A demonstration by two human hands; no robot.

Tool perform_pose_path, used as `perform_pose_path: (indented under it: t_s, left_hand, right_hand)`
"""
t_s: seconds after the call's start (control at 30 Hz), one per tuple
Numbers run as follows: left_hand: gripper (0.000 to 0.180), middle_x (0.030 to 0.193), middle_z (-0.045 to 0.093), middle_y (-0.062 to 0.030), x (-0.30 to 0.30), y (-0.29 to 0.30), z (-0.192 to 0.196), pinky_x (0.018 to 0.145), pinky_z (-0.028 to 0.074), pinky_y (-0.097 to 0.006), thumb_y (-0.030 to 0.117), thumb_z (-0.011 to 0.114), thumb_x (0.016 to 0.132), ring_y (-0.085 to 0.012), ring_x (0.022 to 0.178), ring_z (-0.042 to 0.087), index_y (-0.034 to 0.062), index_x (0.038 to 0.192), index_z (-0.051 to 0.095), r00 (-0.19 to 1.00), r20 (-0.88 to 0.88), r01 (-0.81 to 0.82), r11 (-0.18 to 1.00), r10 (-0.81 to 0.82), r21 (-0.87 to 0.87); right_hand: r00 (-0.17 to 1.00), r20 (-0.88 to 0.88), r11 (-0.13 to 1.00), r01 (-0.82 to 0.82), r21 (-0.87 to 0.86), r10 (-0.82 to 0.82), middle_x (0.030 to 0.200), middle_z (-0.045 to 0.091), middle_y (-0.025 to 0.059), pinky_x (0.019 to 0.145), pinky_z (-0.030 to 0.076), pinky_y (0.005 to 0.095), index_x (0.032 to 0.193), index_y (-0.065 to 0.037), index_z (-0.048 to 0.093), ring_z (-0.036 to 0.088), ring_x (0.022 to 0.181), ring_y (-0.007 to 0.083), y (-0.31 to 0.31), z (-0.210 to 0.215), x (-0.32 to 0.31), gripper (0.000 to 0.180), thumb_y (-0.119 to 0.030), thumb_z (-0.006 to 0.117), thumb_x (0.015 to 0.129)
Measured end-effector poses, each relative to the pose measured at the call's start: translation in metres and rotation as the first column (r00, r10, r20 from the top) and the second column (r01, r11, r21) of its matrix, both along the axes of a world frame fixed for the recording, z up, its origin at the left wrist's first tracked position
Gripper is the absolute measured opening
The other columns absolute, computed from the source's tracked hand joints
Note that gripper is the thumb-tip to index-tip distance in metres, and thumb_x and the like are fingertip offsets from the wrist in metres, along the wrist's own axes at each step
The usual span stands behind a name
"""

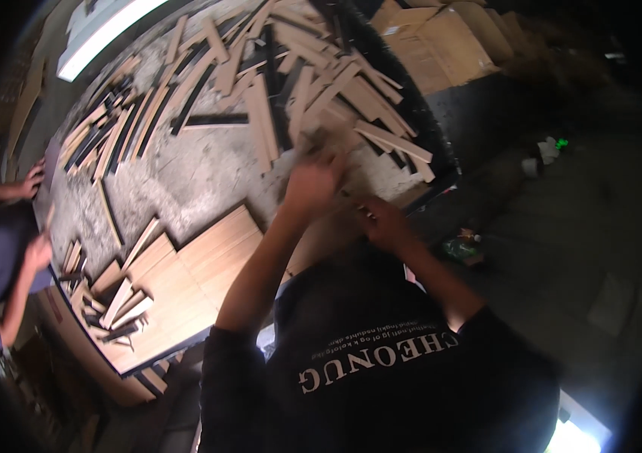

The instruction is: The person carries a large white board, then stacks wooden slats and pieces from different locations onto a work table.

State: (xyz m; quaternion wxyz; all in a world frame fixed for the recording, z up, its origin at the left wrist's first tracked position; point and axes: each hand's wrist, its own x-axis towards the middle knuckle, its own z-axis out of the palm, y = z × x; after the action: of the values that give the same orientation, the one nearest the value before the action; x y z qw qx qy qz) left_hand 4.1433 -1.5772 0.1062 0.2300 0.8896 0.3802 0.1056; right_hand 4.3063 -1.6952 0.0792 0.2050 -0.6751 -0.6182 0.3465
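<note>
My left hand (315, 185) reaches over the table at the near edge of a heap of wooden strips (260, 113). Motion smears its fingers, and a blurred brownish shape lies just past them, so whether it grips a strip is unclear. Lower and to the right, my right hand (383, 224) is close to the table's near edge, its fingers curled together. What they hold, if anything, is too dark to make out. To the left of my left forearm lie light wood panels (207, 264) side by side, with a stepped far edge.
Across the left side a co-worker's hands (36, 253) are at the table edge. Short strips (121, 309) lie on the panels' left end. Cardboard boxes (441, 45) stand beyond the table's dark right rim (438, 143). A bright lamp (109, 38) hangs at upper left.
</note>
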Motion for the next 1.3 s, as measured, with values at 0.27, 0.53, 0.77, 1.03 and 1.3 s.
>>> perform_pose_path:
  t_s: [0.27, 0.53, 0.77, 1.03, 1.3]
  left_hand:
    - [0.021, 0.089, 0.055, -0.0124, -0.014, -0.069, -0.011, 0.071, 0.044, -0.04, 0.014, 0.055, 0.074, -0.0324, 0.086, 0.052, 0.0096, 0.095, 0.055, 0.94, 0.238, -0.187, 0.953, 0.244, -0.239]
    - [0.032, 0.096, 0.048, -0.0082, 0.119, 0.007, 0.0, 0.081, 0.038, -0.036, 0.012, 0.048, 0.074, -0.025, 0.093, 0.047, 0.0115, 0.105, 0.054, 0.997, 0.051, 0.027, 0.884, -0.058, 0.467]
    - [0.017, 0.081, 0.056, -0.0075, 0.084, 0.021, 0.011, 0.072, 0.041, -0.033, 0.009, 0.051, 0.07, -0.023, 0.079, 0.054, 0.0073, 0.085, 0.059, 0.981, -0.194, 0.087, 0.928, -0.016, 0.363]
    - [0.014, 0.077, 0.059, -0.0114, -0.036, -0.083, -0.011, 0.063, 0.047, -0.032, 0.004, 0.064, 0.07, -0.0276, 0.071, 0.057, 0.005, 0.084, 0.063, 0.91, 0.001, -0.412, 0.908, 0.414, -0.076]
    - [0.039, 0.102, 0.055, -0.0148, 0.058, -0.071, -0.019, 0.078, 0.041, -0.041, 0.01, 0.063, 0.066, -0.0328, 0.089, 0.051, 0.0099, 0.105, 0.057, 0.956, 0.009, -0.292, 0.956, 0.292, -0.003]
  right_hand:
    - [0.888, 0.426, 0.969, 0.076, 0.236, -0.173, 0.115, 0.045, 0.0138, 0.085, 0.041, 0.0447, 0.12, -0.008, 0.042, 0.045, 0.105, 0.0329, 0.04, 0.028, 0.107, 0.069, -0.029, 0.075, 0.064]
    - [0.986, 0.116, 0.938, -0.151, 0.313, 0.12, 0.098, 0.047, 0.0108, 0.074, 0.044, 0.0389, 0.105, -0.011, 0.047, 0.051, 0.089, 0.0313, 0.062, 0.004, 0.132, 0.049, -0.016, 0.073, 0.064]
    - [0.996, 0.003, 0.983, -0.083, 0.166, 0.084, 0.109, 0.051, 0.0145, 0.083, 0.043, 0.0402, 0.117, -0.009, 0.045, 0.051, 0.099, 0.0328, 0.076, -0.002, 0.199, 0.05, -0.008, 0.06, 0.069]
    - [1.0, -0.011, 0.977, -0.025, -0.211, 0.023, 0.105, 0.055, 0.0159, 0.083, 0.042, 0.0379, 0.115, 0.0, 0.046, 0.053, 0.096, 0.0305, 0.059, 0.025, 0.237, 0.048, -0.009, 0.055, 0.069]
    - [0.897, -0.441, 0.963, -0.092, -0.254, -0.031, 0.11, 0.055, 0.0139, 0.085, 0.041, 0.0331, 0.119, -0.001, 0.046, 0.052, 0.1, 0.0236, 0.048, 0.013, 0.21, 0.044, -0.02, 0.052, 0.081]
